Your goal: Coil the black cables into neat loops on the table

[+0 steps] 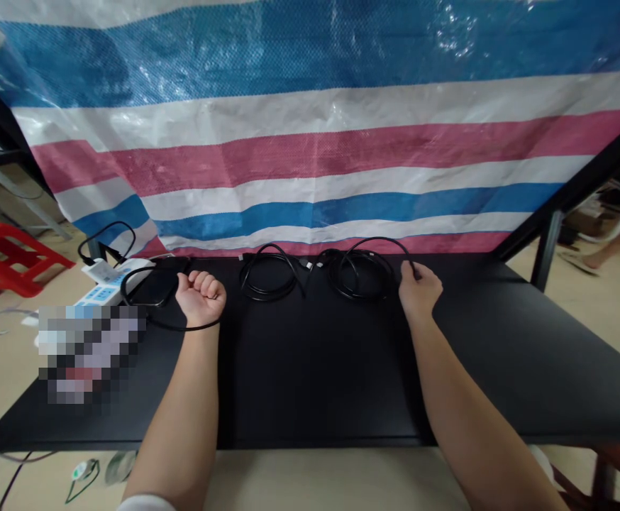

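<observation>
My left hand [202, 298] is closed into a fist, palm side up, over the left part of the black table. A black cable [169, 326] leaves it in a loop to the left and passes across the wrist. My right hand [421, 287] pinches a black cable between thumb and fingers; its free part arcs left over a coil of black cable [360, 292]. Another black cable coil [271, 297] lies left of that one, with light-coloured connectors [310, 265] between the two. Whether both hands hold the same cable, I cannot tell.
A white power strip [102, 291] with a plugged-in adapter and a dark phone [158, 284] lie at the table's left. A blurred patch hides something before them. A striped tarp [315, 156] hangs behind the black table [315, 383]. A red stool [15, 259] stands left; a person's leg shows at right.
</observation>
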### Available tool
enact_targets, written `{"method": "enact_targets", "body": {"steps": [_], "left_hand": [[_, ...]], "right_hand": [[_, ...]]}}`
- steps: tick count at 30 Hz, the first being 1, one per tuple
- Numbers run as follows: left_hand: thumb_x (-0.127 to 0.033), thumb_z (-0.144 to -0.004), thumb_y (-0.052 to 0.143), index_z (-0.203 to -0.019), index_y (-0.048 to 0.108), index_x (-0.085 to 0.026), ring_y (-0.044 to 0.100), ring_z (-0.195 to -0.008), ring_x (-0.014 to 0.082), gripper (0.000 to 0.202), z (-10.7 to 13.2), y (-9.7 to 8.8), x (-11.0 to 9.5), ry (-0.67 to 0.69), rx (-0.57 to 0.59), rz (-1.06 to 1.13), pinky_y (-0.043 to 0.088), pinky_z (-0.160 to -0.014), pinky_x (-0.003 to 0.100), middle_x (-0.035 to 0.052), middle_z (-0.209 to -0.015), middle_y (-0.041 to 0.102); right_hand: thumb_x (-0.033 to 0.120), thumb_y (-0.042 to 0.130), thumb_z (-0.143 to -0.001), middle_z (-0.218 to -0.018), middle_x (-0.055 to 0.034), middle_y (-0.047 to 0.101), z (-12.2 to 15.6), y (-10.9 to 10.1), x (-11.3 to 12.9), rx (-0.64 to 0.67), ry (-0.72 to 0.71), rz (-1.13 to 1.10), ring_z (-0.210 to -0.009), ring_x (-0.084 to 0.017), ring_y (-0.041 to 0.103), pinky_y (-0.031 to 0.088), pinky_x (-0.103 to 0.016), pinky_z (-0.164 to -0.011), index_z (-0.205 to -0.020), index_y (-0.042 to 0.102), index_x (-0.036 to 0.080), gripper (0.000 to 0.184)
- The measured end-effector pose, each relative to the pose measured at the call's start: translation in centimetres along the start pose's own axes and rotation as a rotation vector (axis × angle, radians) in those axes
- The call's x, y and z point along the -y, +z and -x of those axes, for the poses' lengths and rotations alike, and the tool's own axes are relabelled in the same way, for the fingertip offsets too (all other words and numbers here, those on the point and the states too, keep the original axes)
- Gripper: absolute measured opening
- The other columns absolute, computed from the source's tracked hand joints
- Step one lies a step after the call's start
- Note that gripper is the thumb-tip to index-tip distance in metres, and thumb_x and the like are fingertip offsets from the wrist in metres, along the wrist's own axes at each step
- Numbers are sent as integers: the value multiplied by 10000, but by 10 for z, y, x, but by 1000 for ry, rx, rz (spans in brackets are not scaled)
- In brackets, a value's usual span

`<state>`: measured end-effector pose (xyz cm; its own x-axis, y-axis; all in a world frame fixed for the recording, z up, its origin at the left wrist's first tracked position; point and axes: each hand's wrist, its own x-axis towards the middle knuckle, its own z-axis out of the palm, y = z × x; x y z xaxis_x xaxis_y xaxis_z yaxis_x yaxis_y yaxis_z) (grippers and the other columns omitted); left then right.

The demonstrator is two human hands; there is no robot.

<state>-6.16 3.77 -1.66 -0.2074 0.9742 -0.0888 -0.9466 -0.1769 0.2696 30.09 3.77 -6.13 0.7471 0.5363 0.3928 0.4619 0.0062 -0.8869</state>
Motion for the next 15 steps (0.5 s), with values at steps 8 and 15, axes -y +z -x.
{"method": "enact_targets", "body": {"steps": [8, 15], "left_hand": [[-505, -947, 93, -559, 158, -216, 71, -325, 67, 489, -12, -7, -18, 110, -218, 28, 121, -283, 189, -94, -442, 68], [-450, -964, 115, -568, 159, -212, 97, -295, 56, 464, -8, 2, -16, 149, -405, -10, 130, -272, 165, -95, -423, 88]], "right_hand": [[366, 495, -822, -358, 122, 252, -10, -14, 16, -19, 464, -761, -310, -78, 263, 230, -184, -329, -626, 404, 237, 252], [311, 472, -858, -418, 97, 285, -23, -38, 15, 235, 474, -1218, -374, -85, 347, 336, -208, -409, -648, 472, 232, 224]]}}
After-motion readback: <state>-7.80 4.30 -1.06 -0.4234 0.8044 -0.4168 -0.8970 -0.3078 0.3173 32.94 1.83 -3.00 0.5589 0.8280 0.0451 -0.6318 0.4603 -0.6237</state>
